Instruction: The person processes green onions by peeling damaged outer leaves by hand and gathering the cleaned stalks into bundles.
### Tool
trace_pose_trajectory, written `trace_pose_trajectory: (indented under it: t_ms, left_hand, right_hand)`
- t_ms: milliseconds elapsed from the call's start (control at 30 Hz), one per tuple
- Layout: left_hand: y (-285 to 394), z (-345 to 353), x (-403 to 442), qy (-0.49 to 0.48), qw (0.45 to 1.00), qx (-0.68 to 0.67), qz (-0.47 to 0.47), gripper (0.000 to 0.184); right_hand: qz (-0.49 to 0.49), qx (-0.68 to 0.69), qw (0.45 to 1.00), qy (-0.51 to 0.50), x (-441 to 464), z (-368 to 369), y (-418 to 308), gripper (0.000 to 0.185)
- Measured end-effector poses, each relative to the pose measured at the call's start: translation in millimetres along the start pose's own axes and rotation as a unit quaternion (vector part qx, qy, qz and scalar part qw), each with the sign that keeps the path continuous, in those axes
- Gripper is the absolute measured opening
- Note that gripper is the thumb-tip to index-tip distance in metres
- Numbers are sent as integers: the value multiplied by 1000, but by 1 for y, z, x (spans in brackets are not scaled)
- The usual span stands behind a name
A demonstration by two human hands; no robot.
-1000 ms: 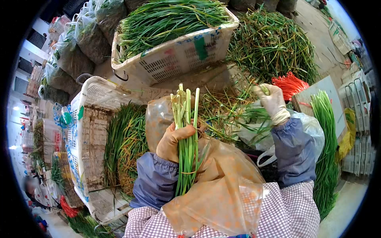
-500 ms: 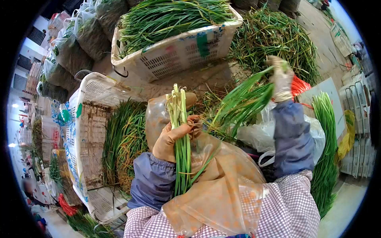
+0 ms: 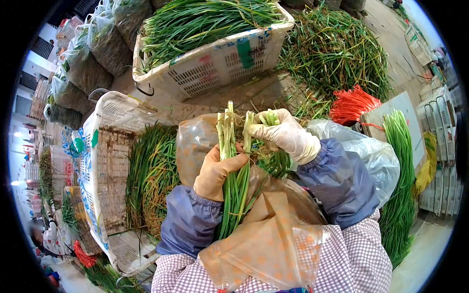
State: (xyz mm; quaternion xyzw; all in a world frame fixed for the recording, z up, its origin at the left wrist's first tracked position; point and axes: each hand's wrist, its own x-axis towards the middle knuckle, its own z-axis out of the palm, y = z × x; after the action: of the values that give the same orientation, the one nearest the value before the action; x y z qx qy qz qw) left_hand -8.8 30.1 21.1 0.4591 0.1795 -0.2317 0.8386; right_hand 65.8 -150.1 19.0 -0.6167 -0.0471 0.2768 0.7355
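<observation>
Because the left hand (image 3: pixel 215 171) curls only loosely around its upright bunch (image 3: pixel 236 188), stalks could slip as the right hand (image 3: pixel 288 136), pinching stems beside that bunch, tugs.

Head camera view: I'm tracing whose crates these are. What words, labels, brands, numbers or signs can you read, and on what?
No text can be read with certainty.
Upper white crate: blue and red marks on its side, too blurred to read.
Left white crate: blue marks on its outer side, too small and skewed to read.
Pale container in the left background: red marks, too small to read.
</observation>
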Motion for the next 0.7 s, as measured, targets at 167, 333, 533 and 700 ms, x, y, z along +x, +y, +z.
trace_pose_trajectory:
  t_ms: [167,333,533,700]
  left_hand:
    - [7,-11,1,45,994,-61,82,16]
    - [28,-28,-2,86,982,-39,166,21]
    - [8,16,2,18,982,179,49,34]
    - [3,13,7,15,995,93,31,30]
  right_hand:
    - [-11,110,993,-40,-15,-25,8,17]
    - [-72,74,991,80,-23,-57,17,16]
    - [-103,31,990,94,-18,-21,4,11]
    - [-95,14,992,83,-18,-21,4,10]
